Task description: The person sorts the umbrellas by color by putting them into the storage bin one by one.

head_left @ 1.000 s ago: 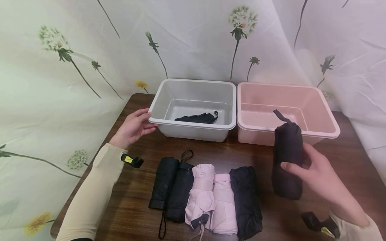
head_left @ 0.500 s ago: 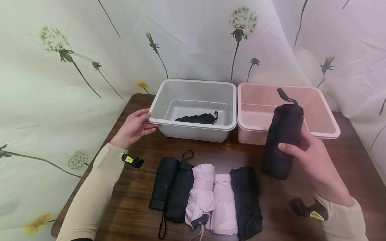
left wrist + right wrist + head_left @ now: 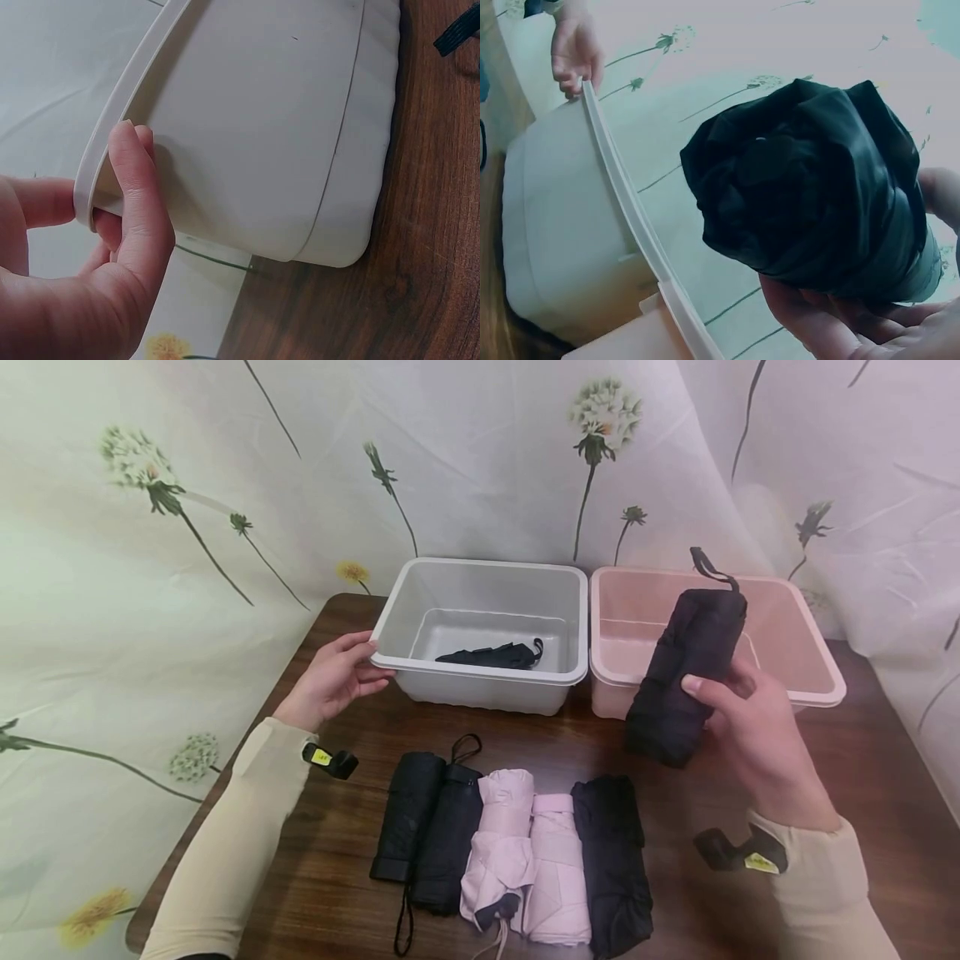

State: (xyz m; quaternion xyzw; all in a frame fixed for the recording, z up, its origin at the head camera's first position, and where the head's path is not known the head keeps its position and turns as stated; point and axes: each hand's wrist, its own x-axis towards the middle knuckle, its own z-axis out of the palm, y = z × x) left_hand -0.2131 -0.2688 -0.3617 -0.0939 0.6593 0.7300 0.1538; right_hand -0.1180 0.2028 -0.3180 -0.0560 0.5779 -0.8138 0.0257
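My right hand (image 3: 757, 735) grips a folded black umbrella (image 3: 690, 672) round its middle, its wrist loop at the top. Tilted, it overlaps the front left part of the pink bin (image 3: 798, 697) in the head view. The right wrist view looks onto the gathered cloth end of this umbrella (image 3: 802, 180). At the left, my left hand (image 3: 333, 681) pinches the rim of the grey-white bin (image 3: 480, 689), thumb on one side and fingers beneath, as the left wrist view shows on the rim (image 3: 124, 105). Inside that bin lies a small black folded umbrella (image 3: 491, 655).
A row of folded umbrellas lies on the brown wooden table (image 3: 322, 860) in front: two black ones at left (image 3: 427, 827), two pale pink ones (image 3: 528, 868) mid-row, a black one (image 3: 613, 864) at right. Flower-print cloth (image 3: 480, 460) hangs behind the bins.
My right hand has carried the black umbrella up and to the left, tilting it so its lower end swings left. The left hand has stayed on the bin rim.
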